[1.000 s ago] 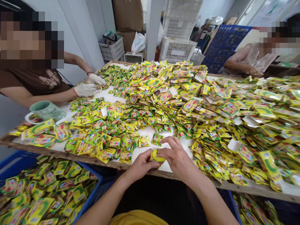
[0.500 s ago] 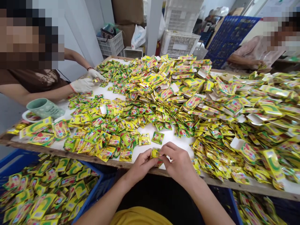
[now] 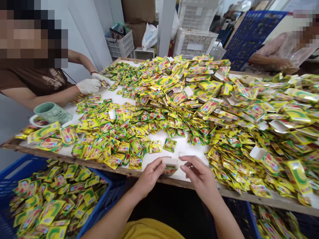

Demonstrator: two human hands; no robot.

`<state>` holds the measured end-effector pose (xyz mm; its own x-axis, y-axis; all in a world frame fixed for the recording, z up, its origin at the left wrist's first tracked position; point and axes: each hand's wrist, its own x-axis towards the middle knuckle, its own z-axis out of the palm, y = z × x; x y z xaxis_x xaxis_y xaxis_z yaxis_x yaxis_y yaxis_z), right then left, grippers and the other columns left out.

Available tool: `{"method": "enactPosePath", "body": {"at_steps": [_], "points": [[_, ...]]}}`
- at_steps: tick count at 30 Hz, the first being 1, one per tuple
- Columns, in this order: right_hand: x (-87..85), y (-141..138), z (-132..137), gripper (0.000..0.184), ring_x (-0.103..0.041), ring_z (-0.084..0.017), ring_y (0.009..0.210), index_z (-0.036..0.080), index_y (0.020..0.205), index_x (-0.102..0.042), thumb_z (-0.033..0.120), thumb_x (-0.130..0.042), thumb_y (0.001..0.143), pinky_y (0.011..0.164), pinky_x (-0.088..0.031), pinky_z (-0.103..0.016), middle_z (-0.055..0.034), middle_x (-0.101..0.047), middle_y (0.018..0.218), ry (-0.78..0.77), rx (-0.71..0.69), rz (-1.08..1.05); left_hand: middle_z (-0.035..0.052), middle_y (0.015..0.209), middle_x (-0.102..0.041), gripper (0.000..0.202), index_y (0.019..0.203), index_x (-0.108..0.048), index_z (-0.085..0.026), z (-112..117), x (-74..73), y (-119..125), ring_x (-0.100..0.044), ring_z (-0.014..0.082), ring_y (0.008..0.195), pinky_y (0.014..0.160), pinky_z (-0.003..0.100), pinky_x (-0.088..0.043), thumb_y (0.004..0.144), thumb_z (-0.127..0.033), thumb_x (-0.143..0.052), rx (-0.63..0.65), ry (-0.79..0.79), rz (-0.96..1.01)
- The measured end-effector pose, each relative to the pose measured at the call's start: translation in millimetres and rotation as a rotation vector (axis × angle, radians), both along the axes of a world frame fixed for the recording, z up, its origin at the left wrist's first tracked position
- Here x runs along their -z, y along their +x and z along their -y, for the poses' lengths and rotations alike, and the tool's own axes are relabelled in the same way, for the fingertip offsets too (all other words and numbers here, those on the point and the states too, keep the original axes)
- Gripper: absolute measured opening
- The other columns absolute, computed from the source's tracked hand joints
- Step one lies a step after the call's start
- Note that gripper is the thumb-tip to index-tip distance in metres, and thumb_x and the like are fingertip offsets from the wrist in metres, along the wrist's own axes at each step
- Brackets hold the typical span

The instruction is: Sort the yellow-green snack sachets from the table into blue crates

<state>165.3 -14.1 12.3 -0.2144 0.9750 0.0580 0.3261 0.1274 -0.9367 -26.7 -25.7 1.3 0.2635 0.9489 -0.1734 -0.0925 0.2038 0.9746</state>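
Small box: I have it at the near edge of the table (image 3: 196,151), between the two hands; the box (image 3: 170,166) shows its pale end upward and its printed side toward me.
Left hand: I see the left hand (image 3: 151,175) clamped on the box, thumb across its left end.
Right hand: thumb and forefinger of the right hand (image 3: 199,171) stand apart, just beside the box's right end; I cannot tell whether a fingertip touches it.
Loose sachets: a yellow sachet (image 3: 156,146) and a green sachet (image 3: 170,145) lie side by side on bare white surface beyond the box.
Heaps: I have mixed sachets (image 3: 99,142) to the left, and a high pile of cartons (image 3: 206,84) beyond and to the right.
Mug: a pale green mug (image 3: 51,113) stands at the far left.
Blue crate: below the table's left end, a crate (image 3: 13,172) holds more cartons.
Co-worker: white gloves (image 3: 89,86) work at the table's left side.
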Motion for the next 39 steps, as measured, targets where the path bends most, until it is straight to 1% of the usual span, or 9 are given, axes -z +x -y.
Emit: {"method": "enactPosePath", "body": {"at_steps": [6,8,11,14,18,22,27,35,39], "points": [[13.8,-19,5,0.015,-0.035,-0.006,0.04,0.019,0.076,-0.063,0.029,-0.071,0.069,0.036,-0.026,-0.017,0.0068,-0.043,0.048,-0.609,0.076,-0.449,0.005,0.114,-0.068,0.028,0.11,-0.068,-0.019,-3,-5.9,0,-0.059,0.0218,0.109,0.099,0.033,-0.04,0.084,-0.025,-0.06,0.08,-0.082,0.018],[11.0,-26,1,0.008,-0.03,-0.004,0.039,0.018,0.072,-0.063,0.023,-0.069,0.069,0.036,-0.021,-0.016,0.0076,-0.041,0.048,-0.546,0.157,-0.413,0.0053,0.107,-0.071,0.028,0.106,-0.069,-0.018,-5,-5.0,3,-0.063,0.0213,0.1,0.091,0.032,-0.046,0.08,-0.024,-0.064,-0.033,-0.122,0.027],[3.1,-29,-7,0.014,-0.046,-0.006,0.049,0.019,0.083,-0.072,0.027,-0.068,0.072,0.041,-0.037,-0.019,0.0,-0.058,0.074,-0.298,0.129,-0.33,0.0059,0.103,-0.073,0.023,0.098,-0.073,-0.018,-10,1.3,5,-0.065,0.0212,0.098,0.089,0.031,-0.049,0.077,-0.026,-0.068,-0.201,-0.014,0.002],[-1.0,-25,-14,0.023,-0.052,-0.009,0.053,0.02,0.089,-0.075,0.037,-0.066,0.077,0.046,-0.046,-0.022,-0.0037,-0.062,0.082,-0.242,0.059,-0.318,0.0056,0.102,-0.074,0.019,0.094,-0.075,-0.019,-13,9.0,4,-0.065,0.0206,0.1,0.093,0.03,-0.048,0.078,-0.025,-0.069,-0.25,0.121,-0.063],[5.7,-20,-20,0.026,-0.05,-0.008,0.043,0.019,0.09,-0.074,0.038,-0.072,0.073,0.038,-0.044,-0.021,0.0008,-0.058,0.061,-0.296,0.106,-0.295,0.0052,0.103,-0.073,0.023,0.104,-0.072,-0.02,-17,14.4,7,-0.065,0.0183,0.096,0.089,0.028,-0.05,0.084,-0.027,-0.062,-0.238,0.188,-0.114],[13.9,-14,-23,0.019,-0.053,-0.008,0.044,0.02,0.082,-0.076,0.036,-0.074,0.071,0.041,-0.048,-0.023,-0.0002,-0.061,0.069,-0.255,0.091,-0.329,0.0046,0.091,-0.073,0.017,0.097,-0.071,-0.018,-22,17.6,9,-0.066,0.0159,0.081,0.073,0.025,-0.052,0.083,-0.026,-0.063,-0.223,0.26,-0.18],[16.4,-4,-20,0.017,-0.06,-0.011,0.056,0.023,0.088,-0.075,0.032,-0.074,0.074,0.054,-0.054,-0.027,-0.0032,-0.065,0.083,-0.157,-0.02,-0.318,0.0055,0.09,-0.074,0.008,0.086,-0.072,-0.02,-27,20.8,0,-0.068,0.0176,0.087,0.09,0.033,-0.05,0.082,-0.023,-0.066,-0.159,0.498,-0.248],[30.6,-13,-1,0.016,-0.061,-0.016,0.081,0.025,0.098,-0.07,0.022,-0.061,0.086,0.067,-0.053,-0.029,-0.0059,-0.06,0.097,0.223,0.051,-0.008,0.0082,0.106,-0.069,0.028,0.114,-0.066,-0.024,-20,20.0,-7,-0.064,0.0186,0.098,0.088,0.033,-0.051,0.086,-0.025,-0.061,-0.014,0.572,-0.365],[35.6,-12,6,0.019,-0.06,-0.02,0.095,0.024,0.1,-0.07,0.017,-0.057,0.087,0.077,-0.052,-0.033,-0.0075,-0.061,0.098,0.318,0.091,-0.01,0.007,0.102,-0.069,0.025,0.11,-0.069,-0.025,-18,26.8,-2,-0.064,0.0167,0.095,0.087,0.03,-0.052,0.088,-0.021,-0.058,0.001,0.593,-0.317]]}}
